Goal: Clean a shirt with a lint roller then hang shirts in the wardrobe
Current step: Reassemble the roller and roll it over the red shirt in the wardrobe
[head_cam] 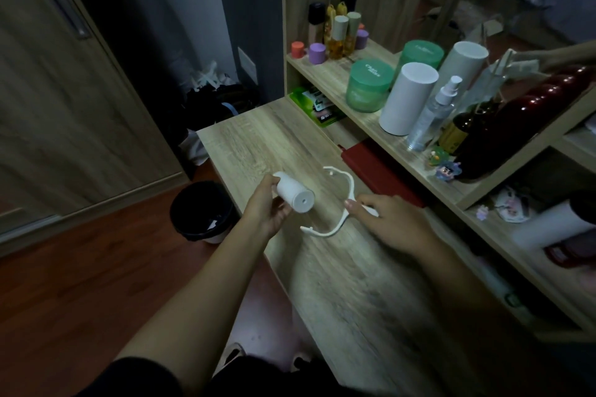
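Observation:
My left hand [269, 203] grips a white lint roll [295, 192], a short cylinder with a small hole in its near end, held just above the wooden desk [258, 135]. My right hand [392, 222] holds the white lint roller frame [338, 203] by its handle; the curved fork of the frame points toward the roll, and the two parts are apart. No shirt shows in this view. The wardrobe's wooden sliding door [64, 100] stands at the left.
A black waste bin [201, 211] sits on the floor left of the desk. The shelf [419, 151] at the right carries green jars [369, 85], white cylinders [408, 98], a spray bottle [433, 113] and several small bottles. A red book [377, 167] lies under the shelf.

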The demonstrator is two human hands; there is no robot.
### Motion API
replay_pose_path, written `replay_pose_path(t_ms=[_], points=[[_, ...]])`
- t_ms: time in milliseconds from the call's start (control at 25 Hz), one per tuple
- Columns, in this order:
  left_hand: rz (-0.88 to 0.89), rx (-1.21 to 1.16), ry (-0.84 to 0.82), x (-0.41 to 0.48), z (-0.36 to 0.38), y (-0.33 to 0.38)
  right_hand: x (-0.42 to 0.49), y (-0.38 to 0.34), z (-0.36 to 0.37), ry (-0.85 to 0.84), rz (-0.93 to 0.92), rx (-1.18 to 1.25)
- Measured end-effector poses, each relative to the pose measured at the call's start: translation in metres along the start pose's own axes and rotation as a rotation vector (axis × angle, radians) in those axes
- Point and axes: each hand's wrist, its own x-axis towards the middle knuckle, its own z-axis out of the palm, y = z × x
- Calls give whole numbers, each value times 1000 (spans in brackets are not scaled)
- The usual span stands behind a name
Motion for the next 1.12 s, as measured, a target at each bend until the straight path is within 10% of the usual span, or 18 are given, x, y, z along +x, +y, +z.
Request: replay_pose_path(t_ms=[1120], points=[[426,763,-203,-41,19,-27,-5,-9,15,199,63,0]])
